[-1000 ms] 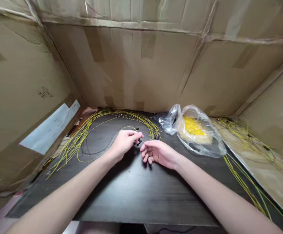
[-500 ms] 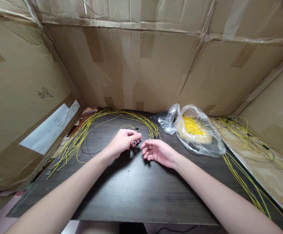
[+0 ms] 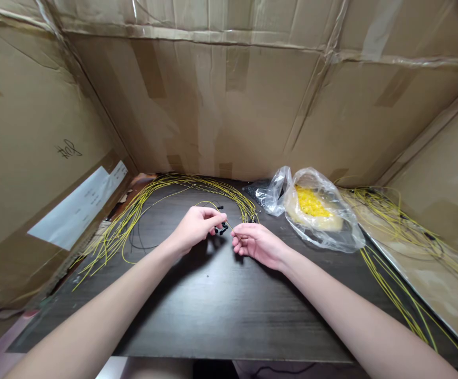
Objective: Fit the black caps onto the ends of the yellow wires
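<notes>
Two hands meet over the dark table on my feed. The left hand is pinched around some small black connectors. The right hand nips the end of a thin yellow wire just beside them. Further back a yellow wire bundle arcs, with a clear plastic bag of yellow bits to its right, then the cardboard wall.

Dark brown wood-grain tabletop, fine paler streaks. Bundle of thin yellow wires curving bright on it; single thin yellow wire same shade. Small black plastic connectors, plain black. Thin black cable loop. Clear plastic bag, white glints, bright yellow pieces inside. Brown cardboard walls, glossy tan tape stripes, black scrawl. White paper label, faint grey print.
</notes>
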`<state>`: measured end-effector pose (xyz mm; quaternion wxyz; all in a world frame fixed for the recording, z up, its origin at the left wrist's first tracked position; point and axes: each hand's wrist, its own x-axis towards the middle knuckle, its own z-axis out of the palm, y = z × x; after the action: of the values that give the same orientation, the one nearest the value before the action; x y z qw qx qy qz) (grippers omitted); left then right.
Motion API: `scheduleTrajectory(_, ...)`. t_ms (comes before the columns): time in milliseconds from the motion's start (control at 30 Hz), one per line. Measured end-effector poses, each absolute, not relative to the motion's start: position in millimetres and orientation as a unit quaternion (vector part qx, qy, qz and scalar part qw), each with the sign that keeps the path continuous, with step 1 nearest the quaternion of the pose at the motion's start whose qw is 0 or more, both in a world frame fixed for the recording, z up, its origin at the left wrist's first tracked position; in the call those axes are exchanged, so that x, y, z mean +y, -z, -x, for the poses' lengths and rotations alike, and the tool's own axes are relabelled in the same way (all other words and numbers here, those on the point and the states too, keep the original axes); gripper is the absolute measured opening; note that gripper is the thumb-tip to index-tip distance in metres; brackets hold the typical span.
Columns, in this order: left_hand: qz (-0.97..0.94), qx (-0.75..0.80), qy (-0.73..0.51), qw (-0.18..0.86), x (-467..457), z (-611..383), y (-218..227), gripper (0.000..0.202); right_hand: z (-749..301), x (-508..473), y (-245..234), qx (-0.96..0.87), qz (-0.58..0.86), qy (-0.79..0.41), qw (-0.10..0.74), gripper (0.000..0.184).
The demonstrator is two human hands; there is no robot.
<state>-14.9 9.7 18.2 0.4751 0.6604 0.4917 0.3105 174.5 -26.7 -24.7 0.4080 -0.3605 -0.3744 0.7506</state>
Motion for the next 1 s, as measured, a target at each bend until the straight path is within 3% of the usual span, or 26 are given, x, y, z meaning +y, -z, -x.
scheduleTrajectory(400,-0.674,0.486,-0.292,0.474,9.4,14.8,-19.6,0.030,-176.7,-25.4,23.3,-0.367,0.356,-0.763,0.395,0.013)
scheduleTrajectory(1000,-0.650,0.516,-0.367,0.420,10.7,16.2,-20.2,0.032,-175.5,-26.2,23.4,-0.377,0.354,-0.762,0.390,0.017)
